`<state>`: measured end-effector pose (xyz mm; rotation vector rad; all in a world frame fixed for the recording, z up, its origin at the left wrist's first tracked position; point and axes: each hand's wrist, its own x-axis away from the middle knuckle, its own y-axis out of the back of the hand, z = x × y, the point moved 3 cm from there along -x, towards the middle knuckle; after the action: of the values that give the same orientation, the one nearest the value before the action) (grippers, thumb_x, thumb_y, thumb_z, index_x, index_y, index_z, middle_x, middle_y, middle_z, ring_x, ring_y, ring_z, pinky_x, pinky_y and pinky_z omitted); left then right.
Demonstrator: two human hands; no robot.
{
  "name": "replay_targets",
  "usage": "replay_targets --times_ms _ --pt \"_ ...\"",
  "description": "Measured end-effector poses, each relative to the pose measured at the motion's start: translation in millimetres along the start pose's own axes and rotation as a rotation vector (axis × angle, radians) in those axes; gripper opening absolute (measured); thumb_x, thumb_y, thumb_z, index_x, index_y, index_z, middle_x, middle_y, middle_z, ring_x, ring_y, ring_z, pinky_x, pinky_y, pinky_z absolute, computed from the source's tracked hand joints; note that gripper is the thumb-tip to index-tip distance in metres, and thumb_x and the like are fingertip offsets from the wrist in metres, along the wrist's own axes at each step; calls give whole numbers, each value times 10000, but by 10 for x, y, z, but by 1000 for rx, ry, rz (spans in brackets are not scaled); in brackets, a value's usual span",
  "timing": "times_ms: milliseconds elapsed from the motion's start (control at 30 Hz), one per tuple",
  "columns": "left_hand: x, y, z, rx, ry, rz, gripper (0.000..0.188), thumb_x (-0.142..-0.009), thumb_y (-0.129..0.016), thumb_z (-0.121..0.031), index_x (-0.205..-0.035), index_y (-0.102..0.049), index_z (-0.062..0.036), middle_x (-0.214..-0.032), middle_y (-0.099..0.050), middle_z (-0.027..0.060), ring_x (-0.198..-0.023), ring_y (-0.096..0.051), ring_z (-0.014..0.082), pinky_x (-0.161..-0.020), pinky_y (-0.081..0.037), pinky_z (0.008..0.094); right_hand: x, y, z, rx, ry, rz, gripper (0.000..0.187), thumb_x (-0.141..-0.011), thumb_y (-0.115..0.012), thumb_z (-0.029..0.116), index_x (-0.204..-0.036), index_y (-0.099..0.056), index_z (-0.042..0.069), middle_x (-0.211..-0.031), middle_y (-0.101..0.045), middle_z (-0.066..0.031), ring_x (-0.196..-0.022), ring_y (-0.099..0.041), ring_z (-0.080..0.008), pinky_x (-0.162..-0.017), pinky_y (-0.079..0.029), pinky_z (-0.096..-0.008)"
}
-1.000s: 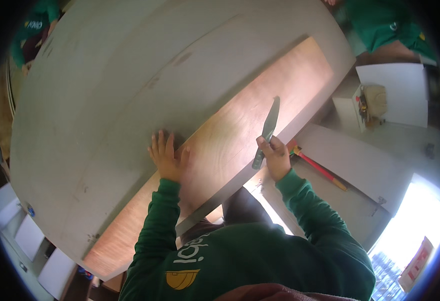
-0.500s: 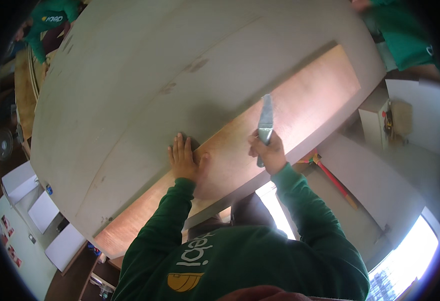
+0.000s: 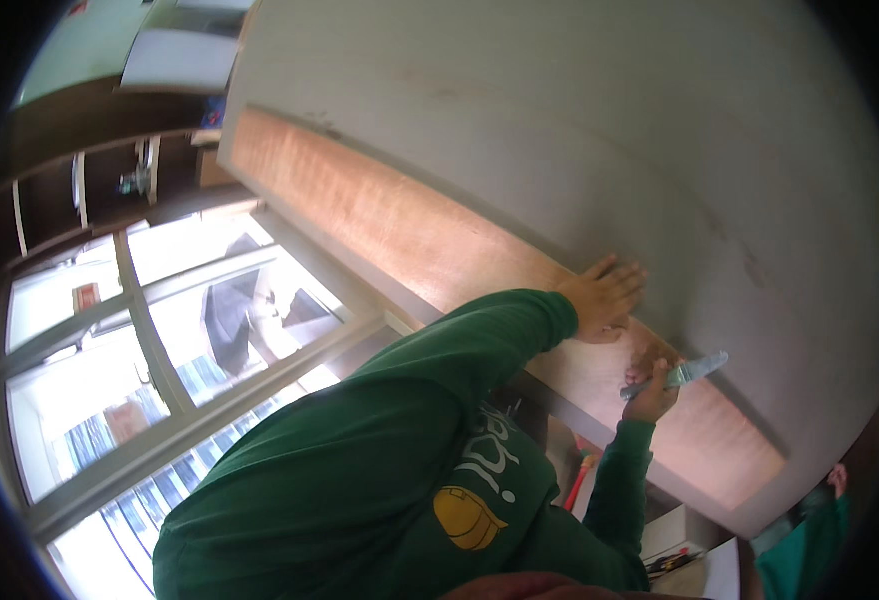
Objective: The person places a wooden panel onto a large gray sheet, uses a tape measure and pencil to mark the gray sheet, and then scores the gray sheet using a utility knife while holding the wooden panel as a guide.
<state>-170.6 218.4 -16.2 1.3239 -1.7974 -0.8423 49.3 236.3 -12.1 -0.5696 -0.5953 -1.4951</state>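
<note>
The large panel (image 3: 599,130) fills the upper and right part of the view, its broad face coated pale grey, matt, with a few faint darker smudges. Along its near edge runs a long uncoated band of reddish-brown wood (image 3: 409,235) with visible grain, bordered by a thin dark line where the grey coat ends.

The left hand (image 3: 607,298) lies open and flat on the panel, fingers spread, right at the boundary between grey coat and bare wood. The right hand (image 3: 651,392) is closed around the handle of a putty knife (image 3: 681,374), its pale metal blade pointing toward the grey area and lying close to the wood band; whether the blade touches the surface cannot be told. Both sleeves are dark green.

Below the panel's far lower corner, a white box (image 3: 681,530) holds slim red and dark items, too small to identify. At the upper left, dark wooden shelves (image 3: 89,190) hold small, indistinct objects. A glazed window (image 3: 159,340) fills the left side.
</note>
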Motion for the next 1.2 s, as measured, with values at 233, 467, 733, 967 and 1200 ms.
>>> replay_targets --times_ms 233,467,733,967,1200 --pt "104 -97 2 65 -24 -134 694 -834 -575 -443 -1358 -483 2 -1540 -305 201 -1452 -251 309 -1173 -148 560 -54 59 -41 66 -58 -91 340 -920 -640 246 -1121 -506 6 -570 -493 -45 -477 -529 -166 -429 -438 -292" --pt "197 -218 65 134 -28 -252 691 -797 -594 -359 -1353 -472 31 -1532 -311 212 -1441 -277 304 -1170 -153 571 -23 -96 -20 93 -73 -69 243 -925 -630 267 -942 -529 47 -569 -453 -26 -463 -508 -164 -421 -425 -289" --pt "256 -178 104 269 -65 -373 701 -807 -584 -260 -1419 -397 27 -1535 -309 199 -1448 -262 305 -1179 -141 562 -38 -175 101 259 41 -218 265 -909 -640 299 -942 -524 63 -623 -484 -33 -500 -506 -154 -460 -436 -285" --pt "616 117 443 365 -53 -409 669 -812 -587 -238 -1434 -416 -62 -1538 -323 145 -1455 -237 295 -1188 -154 531 242 -885 330 251 170 -207 233 -938 -616 296 -861 -555 84 -638 -536 -24 -553 -527 -132 -470 -407 -270" --pt "2642 942 2926 63 712 -666 580 -795 -646 -403 -1174 -604 33 -1260 -547 251 -1216 -459 408 -1052 -309 553 732 -2553 -242 362 58 88 159 -885 -668 210 -857 -572 87 -686 -582 -23 -578 -546 -121 -546 -443 -251"
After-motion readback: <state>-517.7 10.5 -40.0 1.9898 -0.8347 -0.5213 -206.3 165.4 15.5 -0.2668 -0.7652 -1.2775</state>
